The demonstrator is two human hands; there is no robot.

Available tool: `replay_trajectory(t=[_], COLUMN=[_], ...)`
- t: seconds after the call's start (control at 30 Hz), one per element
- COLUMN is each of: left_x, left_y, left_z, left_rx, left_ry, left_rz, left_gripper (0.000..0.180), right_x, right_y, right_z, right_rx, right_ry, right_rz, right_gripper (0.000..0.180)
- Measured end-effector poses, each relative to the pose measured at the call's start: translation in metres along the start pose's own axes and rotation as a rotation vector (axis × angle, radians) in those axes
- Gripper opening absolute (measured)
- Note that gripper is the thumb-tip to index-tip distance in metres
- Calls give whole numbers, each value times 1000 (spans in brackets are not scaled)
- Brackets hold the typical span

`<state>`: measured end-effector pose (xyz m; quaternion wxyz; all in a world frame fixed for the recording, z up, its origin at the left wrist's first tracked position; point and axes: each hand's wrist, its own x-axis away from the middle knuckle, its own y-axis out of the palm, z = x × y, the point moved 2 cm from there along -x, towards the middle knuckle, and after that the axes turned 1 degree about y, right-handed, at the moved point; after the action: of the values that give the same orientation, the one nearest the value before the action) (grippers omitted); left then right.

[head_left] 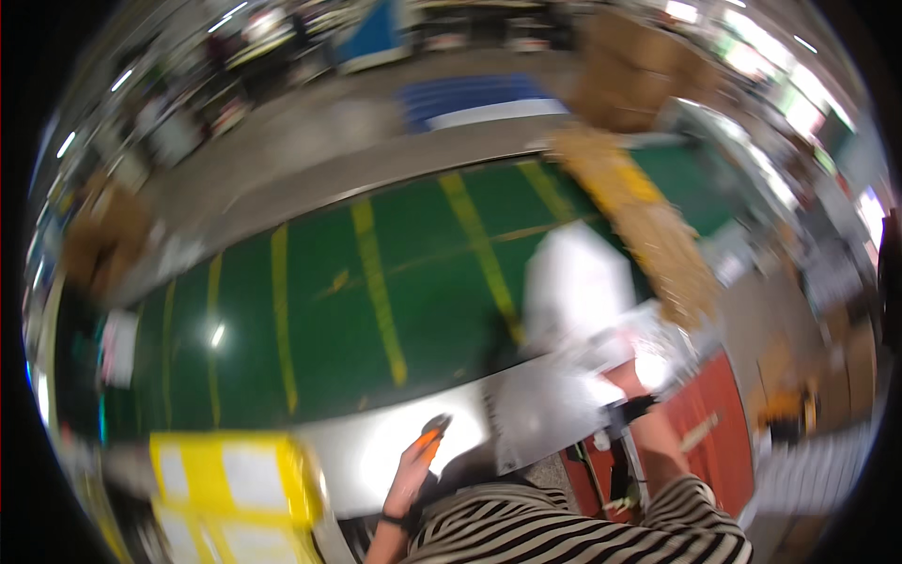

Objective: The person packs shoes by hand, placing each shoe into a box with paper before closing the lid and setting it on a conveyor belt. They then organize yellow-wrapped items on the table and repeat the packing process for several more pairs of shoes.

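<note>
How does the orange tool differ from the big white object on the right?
Colour: the orange tool has a dark end, while the white object looks white throughout. Size: the tool fits in one hand; the white object is much larger. State: the left hand holds the tool; the white object is near the right hand, though blur hides whether they touch. Both are close to the person's hands.

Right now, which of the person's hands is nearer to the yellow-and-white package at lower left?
Left. The left hand is right of the yellow-and-white package, apart from it; the right hand is much farther right.
</note>
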<state>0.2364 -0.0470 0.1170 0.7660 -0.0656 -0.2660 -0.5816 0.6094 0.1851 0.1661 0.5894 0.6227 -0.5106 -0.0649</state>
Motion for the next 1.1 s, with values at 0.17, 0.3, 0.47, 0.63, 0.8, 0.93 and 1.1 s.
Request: replay_trajectory(t=[0.17,0.3,0.47,0.63,0.8,0.93,1.1], left_x=[21,57,125,199,294,393,505], left_y=[-8,-16,-22,-28,-46,-62,-91], left_z=[-45,-72,-112,-146,-204,-245,-306], left_rx=[-99,-191,54,7,147,278,543], left_ry=[71,34,-20,20,66,74,-44], left_rz=[145,420,653,857,888,1001,1424], left_gripper=[35,43,49,35,32,37,38], right_x=[-37,-117,-182,-26,96,120,134], right_y=[120,136,65,64,68,34,2], right_z=[-131,-96,149,422,541,579,622], right_rx=[125,393,721,995,1274,1355,1458], right_ry=[-519,-334,369,1043,1234,1217,1280], right_rz=[162,-73,-200,-375,-839,-620,-449], right_gripper=[58,50,18,36,38,35,28])
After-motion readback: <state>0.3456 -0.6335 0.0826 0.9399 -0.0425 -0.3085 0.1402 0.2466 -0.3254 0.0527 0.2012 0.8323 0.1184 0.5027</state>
